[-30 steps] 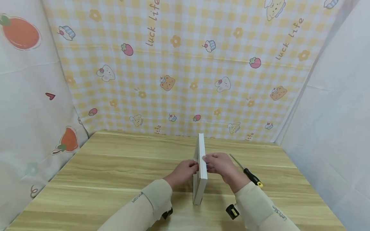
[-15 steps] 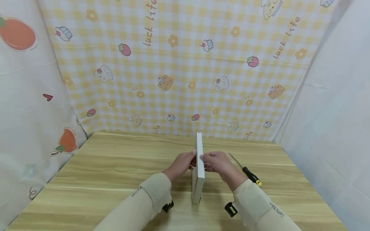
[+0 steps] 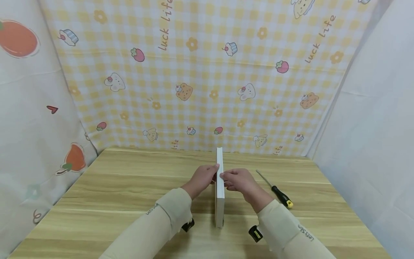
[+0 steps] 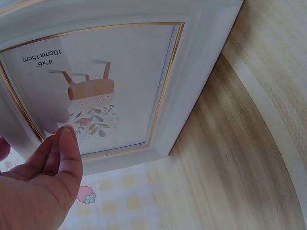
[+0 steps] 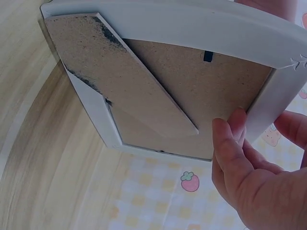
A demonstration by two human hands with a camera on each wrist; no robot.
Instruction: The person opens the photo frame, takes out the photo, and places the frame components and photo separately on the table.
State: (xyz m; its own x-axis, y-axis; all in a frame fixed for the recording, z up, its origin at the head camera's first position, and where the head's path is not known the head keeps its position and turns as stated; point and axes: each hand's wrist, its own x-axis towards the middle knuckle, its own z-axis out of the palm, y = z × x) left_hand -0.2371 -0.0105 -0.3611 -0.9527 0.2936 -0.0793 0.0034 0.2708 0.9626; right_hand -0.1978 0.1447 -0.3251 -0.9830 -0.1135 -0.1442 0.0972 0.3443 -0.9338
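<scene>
A white picture frame (image 3: 219, 187) stands upright on the table, its narrow side facing the head camera. In the left wrist view, the front of the frame (image 4: 192, 62) has a gold inner line and a printed insert of a plant above a stool. My left hand (image 3: 201, 180) holds the frame from the glass side, thumb at its edge. From the back, my right hand (image 3: 242, 182) grips the same rail, with fingers by the brown backing board (image 5: 192, 81) and thumb at the edge. A brown stand leg (image 5: 105, 67) slants out from that board.
A screwdriver (image 3: 280, 196) with a black and yellow handle lies right of the right hand on the wooden table (image 3: 129, 180). Black wrist devices show under both sleeves. A checkered cloth (image 3: 200, 72) hangs behind the table, with white cloths at the sides.
The frame has turned more edge-on and shifted slightly left. My left hand has moved up along it, bringing its thumb to the edge. The right hand keeps its grip and moves with the frame.
</scene>
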